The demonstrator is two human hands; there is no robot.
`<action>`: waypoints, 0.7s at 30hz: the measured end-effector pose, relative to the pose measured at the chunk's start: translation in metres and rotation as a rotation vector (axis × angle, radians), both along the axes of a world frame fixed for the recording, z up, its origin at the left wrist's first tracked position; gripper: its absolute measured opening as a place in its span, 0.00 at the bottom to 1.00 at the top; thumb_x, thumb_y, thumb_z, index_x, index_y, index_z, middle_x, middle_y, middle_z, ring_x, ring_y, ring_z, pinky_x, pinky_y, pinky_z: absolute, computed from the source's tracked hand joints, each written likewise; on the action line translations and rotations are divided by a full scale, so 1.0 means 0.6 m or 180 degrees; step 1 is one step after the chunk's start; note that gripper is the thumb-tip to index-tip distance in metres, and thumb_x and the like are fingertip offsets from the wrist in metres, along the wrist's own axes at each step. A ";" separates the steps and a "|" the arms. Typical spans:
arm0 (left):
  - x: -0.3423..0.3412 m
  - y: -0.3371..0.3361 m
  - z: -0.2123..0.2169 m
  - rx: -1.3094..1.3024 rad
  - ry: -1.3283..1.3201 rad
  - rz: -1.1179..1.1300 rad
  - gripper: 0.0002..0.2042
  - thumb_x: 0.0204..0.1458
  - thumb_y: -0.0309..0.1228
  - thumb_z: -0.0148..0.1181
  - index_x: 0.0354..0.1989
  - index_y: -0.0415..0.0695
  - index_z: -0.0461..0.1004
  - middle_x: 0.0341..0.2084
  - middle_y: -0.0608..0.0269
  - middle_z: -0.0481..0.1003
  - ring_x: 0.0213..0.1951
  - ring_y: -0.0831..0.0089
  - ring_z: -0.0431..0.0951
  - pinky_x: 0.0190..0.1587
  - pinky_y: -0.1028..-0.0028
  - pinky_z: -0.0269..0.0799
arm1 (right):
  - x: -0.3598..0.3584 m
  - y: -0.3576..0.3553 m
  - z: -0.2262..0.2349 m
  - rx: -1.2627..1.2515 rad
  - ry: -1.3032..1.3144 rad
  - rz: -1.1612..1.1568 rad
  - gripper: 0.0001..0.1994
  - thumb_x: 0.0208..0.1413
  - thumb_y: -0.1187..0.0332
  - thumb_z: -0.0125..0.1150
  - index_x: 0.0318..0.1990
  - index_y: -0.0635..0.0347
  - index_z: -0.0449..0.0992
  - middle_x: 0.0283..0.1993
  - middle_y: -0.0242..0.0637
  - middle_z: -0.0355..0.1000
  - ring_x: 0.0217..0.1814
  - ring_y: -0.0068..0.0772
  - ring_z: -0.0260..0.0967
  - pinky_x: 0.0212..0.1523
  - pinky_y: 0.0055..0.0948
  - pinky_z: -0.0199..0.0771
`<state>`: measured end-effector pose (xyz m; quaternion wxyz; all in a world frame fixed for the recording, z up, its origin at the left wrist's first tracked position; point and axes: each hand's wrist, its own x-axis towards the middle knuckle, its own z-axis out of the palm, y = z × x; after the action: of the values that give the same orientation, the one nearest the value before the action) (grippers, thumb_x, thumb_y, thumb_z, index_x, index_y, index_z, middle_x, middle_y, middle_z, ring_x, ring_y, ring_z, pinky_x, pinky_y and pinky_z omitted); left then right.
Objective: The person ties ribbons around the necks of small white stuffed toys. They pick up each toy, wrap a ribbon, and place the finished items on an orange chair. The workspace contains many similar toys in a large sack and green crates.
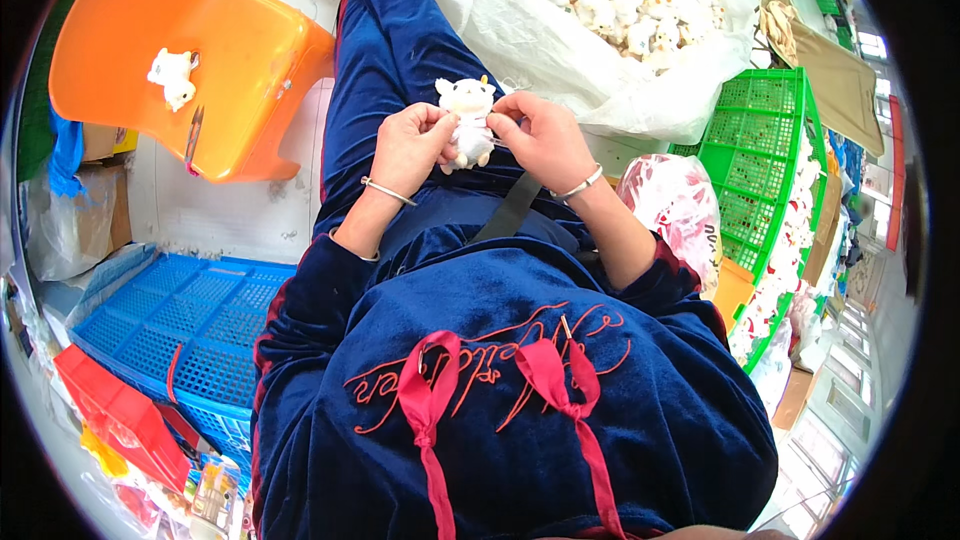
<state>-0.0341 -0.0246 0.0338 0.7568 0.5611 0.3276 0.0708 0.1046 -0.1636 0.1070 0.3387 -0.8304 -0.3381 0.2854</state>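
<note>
A small white plush toy (466, 127) with round ears and a yellow bit on top of its head is held upright above my lap. My left hand (408, 148) pinches its left side between thumb and fingers. On its other side, my right hand (545, 138) is closed at the toy's edge, thumb against the fingertips. Both hands touch the toy, and whether the right fingertips also hold something tiny is hidden. A second white plush toy (174, 78) lies on the orange stool (100, 30) to my left, with thread snips (194, 136) near it.
A big clear plastic bag (590, 90) full of similar plush toys stands ahead on the right. Green crates (745, 160) and a pink-white bag (670, 200) are at my right. A blue crate (200, 310) and a red bin (120, 410) sit at my left.
</note>
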 end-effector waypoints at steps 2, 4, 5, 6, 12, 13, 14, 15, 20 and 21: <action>0.002 -0.001 -0.001 -0.0029 0.0002 -0.0014 0.10 0.60 0.31 0.64 0.34 0.35 0.78 0.22 0.62 0.79 0.20 0.81 0.78 0.23 0.80 0.73 | -0.010 -0.005 0.002 0.0061 -0.0043 0.0135 0.07 0.55 0.69 0.65 0.38 0.63 0.79 0.33 0.46 0.80 0.35 0.43 0.80 0.38 0.36 0.78; 0.003 0.000 0.005 0.0014 0.0074 -0.0043 0.10 0.60 0.31 0.64 0.34 0.35 0.78 0.22 0.62 0.79 0.20 0.81 0.78 0.23 0.80 0.73 | -0.015 -0.005 -0.006 0.0021 0.0052 0.0190 0.08 0.55 0.71 0.66 0.40 0.63 0.78 0.33 0.44 0.79 0.33 0.35 0.78 0.35 0.31 0.77; 0.005 0.000 0.007 0.0037 0.0103 -0.0063 0.10 0.60 0.31 0.64 0.34 0.35 0.78 0.22 0.62 0.79 0.21 0.81 0.78 0.23 0.80 0.73 | -0.016 -0.003 -0.021 -0.0047 0.0164 0.0175 0.08 0.56 0.73 0.66 0.42 0.64 0.78 0.34 0.41 0.79 0.31 0.28 0.77 0.32 0.27 0.76; 0.006 -0.001 0.006 0.0034 0.0065 -0.0059 0.10 0.60 0.31 0.64 0.34 0.36 0.78 0.22 0.62 0.79 0.21 0.81 0.78 0.23 0.80 0.73 | -0.015 -0.005 -0.039 -0.0115 0.0278 0.0162 0.09 0.56 0.75 0.66 0.43 0.64 0.77 0.35 0.38 0.79 0.28 0.21 0.75 0.29 0.23 0.75; 0.001 -0.002 0.003 -0.0029 0.0018 -0.0015 0.09 0.60 0.30 0.64 0.34 0.35 0.78 0.22 0.62 0.79 0.21 0.80 0.78 0.24 0.80 0.74 | 0.010 -0.008 -0.060 0.0176 0.2015 -0.0496 0.11 0.59 0.73 0.64 0.46 0.68 0.75 0.36 0.35 0.77 0.32 0.21 0.77 0.32 0.19 0.77; 0.000 -0.002 0.001 -0.0032 0.0011 -0.0019 0.09 0.60 0.30 0.64 0.34 0.35 0.78 0.22 0.61 0.79 0.21 0.80 0.78 0.24 0.80 0.74 | 0.014 -0.009 -0.065 0.0198 0.2198 -0.0587 0.11 0.59 0.71 0.64 0.46 0.68 0.75 0.36 0.35 0.77 0.32 0.21 0.77 0.32 0.19 0.77; 0.000 -0.002 0.000 -0.0035 0.0004 -0.0023 0.09 0.60 0.30 0.64 0.34 0.35 0.78 0.22 0.61 0.79 0.21 0.80 0.79 0.24 0.80 0.74 | 0.015 -0.011 -0.068 0.0219 0.2380 -0.0679 0.11 0.60 0.70 0.65 0.46 0.67 0.76 0.36 0.35 0.77 0.32 0.21 0.77 0.31 0.19 0.76; -0.001 -0.003 0.000 -0.0079 -0.0007 -0.0035 0.09 0.60 0.30 0.64 0.34 0.35 0.78 0.22 0.61 0.79 0.21 0.80 0.79 0.23 0.80 0.74 | 0.015 -0.012 -0.069 0.0216 0.2468 -0.0727 0.11 0.60 0.69 0.65 0.45 0.67 0.76 0.35 0.34 0.77 0.32 0.20 0.76 0.31 0.19 0.76; -0.003 -0.004 0.000 -0.0231 -0.0097 -0.0055 0.09 0.60 0.30 0.65 0.35 0.35 0.78 0.24 0.61 0.79 0.21 0.80 0.79 0.22 0.80 0.74 | 0.012 -0.011 -0.069 0.0172 0.2402 -0.0600 0.10 0.63 0.66 0.64 0.41 0.65 0.78 0.33 0.32 0.76 0.29 0.18 0.73 0.29 0.18 0.74; -0.003 -0.004 0.000 -0.0251 -0.0087 -0.0055 0.09 0.60 0.30 0.65 0.35 0.35 0.78 0.24 0.61 0.80 0.22 0.80 0.79 0.22 0.80 0.75 | 0.011 -0.012 -0.072 0.0199 0.2299 -0.0516 0.10 0.63 0.65 0.64 0.40 0.65 0.78 0.32 0.32 0.76 0.28 0.18 0.73 0.28 0.19 0.74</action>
<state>-0.0360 -0.0272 0.0335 0.7834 0.5326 0.3150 0.0590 0.1114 -0.1710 0.0637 0.4829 -0.6894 -0.1385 0.5218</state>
